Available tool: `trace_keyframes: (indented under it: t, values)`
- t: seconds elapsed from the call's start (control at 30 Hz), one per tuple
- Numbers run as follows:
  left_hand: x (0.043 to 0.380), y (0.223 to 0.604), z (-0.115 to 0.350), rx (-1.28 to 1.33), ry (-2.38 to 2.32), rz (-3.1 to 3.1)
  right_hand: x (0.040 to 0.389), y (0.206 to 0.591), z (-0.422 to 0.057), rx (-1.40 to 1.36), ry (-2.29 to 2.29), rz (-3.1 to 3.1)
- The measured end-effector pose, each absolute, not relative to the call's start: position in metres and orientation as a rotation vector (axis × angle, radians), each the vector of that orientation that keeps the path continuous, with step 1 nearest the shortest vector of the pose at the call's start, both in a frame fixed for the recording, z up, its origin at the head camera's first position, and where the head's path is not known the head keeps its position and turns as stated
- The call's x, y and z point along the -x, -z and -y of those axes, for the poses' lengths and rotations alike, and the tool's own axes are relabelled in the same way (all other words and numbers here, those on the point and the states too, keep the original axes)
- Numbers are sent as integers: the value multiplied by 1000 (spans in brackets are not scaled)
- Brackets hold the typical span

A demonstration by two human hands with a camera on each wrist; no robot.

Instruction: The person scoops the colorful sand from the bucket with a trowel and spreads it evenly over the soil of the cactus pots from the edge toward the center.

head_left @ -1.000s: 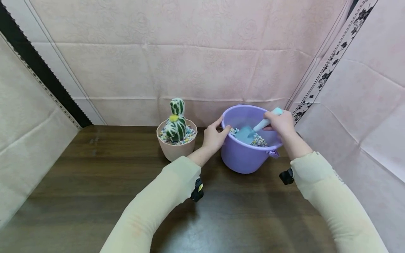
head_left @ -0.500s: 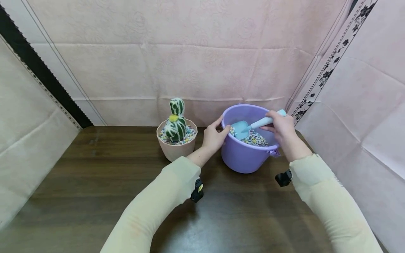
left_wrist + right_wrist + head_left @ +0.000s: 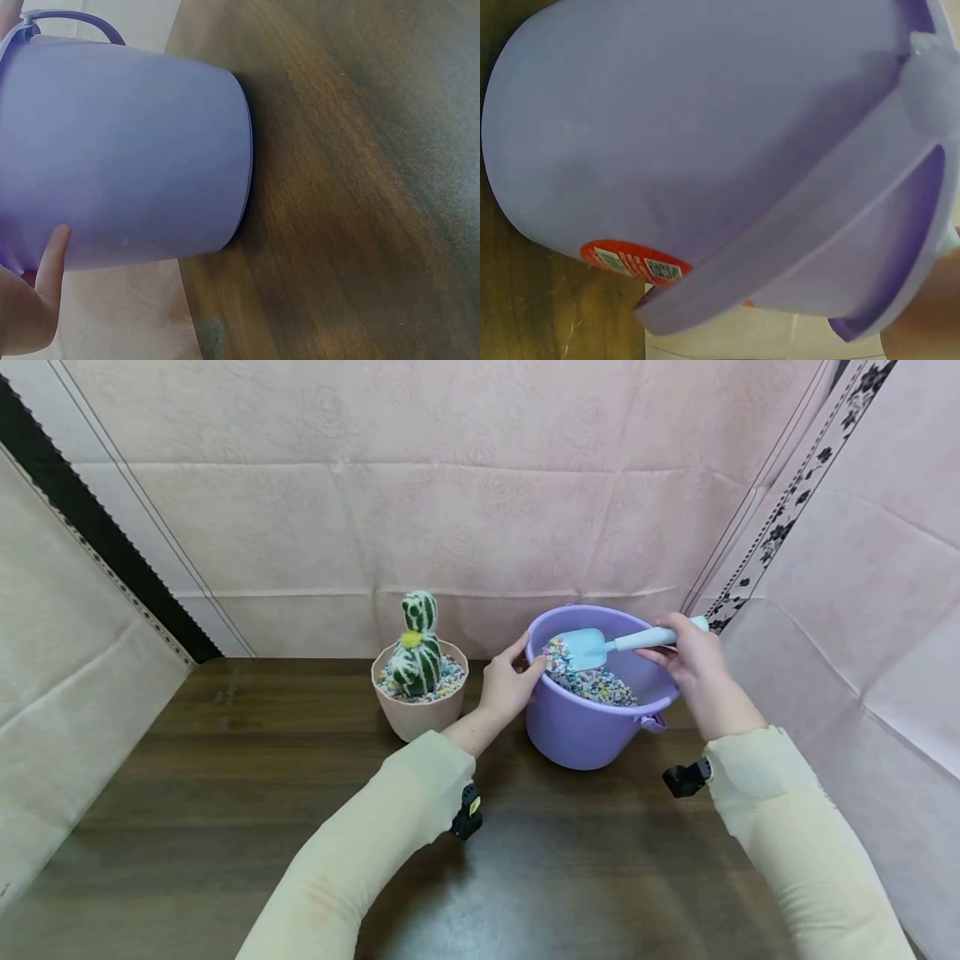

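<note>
A light blue hand shovel [image 3: 587, 648] is gripped by its handle in my right hand [image 3: 696, 662]. Its blade lies over the mouth of a purple bucket [image 3: 577, 735], with multicoloured pebbles on the tip. More small pebbles [image 3: 600, 687] fill the bucket's lower part. My left hand [image 3: 508, 689] holds the bucket at its left rim; in the left wrist view one finger [image 3: 54, 262] lies along the outer wall. The right wrist view shows the bucket's handle [image 3: 795, 225] hanging down its side, while the shovel is mostly hidden there.
Left of the bucket stands a beige pot [image 3: 411, 718] with a green-and-white cactus [image 3: 417, 668] set in coloured pebbles. Both stand on a dark wooden table [image 3: 225, 793], near the pale cloth wall [image 3: 465, 527] behind. Another cloth wall [image 3: 862, 635] rises at the right.
The shovel has come up out of the pebbles with some on its blade, levelling as my right hand moved right and slightly up. My left hand stays on the bucket.
</note>
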State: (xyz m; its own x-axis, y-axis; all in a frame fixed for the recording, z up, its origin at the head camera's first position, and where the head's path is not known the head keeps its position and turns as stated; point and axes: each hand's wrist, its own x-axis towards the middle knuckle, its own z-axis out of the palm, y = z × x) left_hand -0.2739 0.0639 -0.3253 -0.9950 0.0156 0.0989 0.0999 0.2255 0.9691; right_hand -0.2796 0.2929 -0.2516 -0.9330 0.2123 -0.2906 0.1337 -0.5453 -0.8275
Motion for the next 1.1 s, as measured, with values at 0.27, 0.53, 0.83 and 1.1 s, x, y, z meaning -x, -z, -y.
trace_keyframes:
  t: [0.27, 0.53, 0.83, 1.1]
  values:
    - [271, 327, -54, 100, 1985, 2371, 281, 251, -297, 616, -2757, 1365]
    - [246, 336, -17, 208, 1936, 2441, 286, 249, -303, 691, -2797, 1279]
    - [217, 345, 40, 289, 1923, 2453, 287, 242, -305, 685, -2876, 1167]
    - [203, 345, 90, 236, 1608, 2378, 291, 235, -291, 673, -2934, 1129]
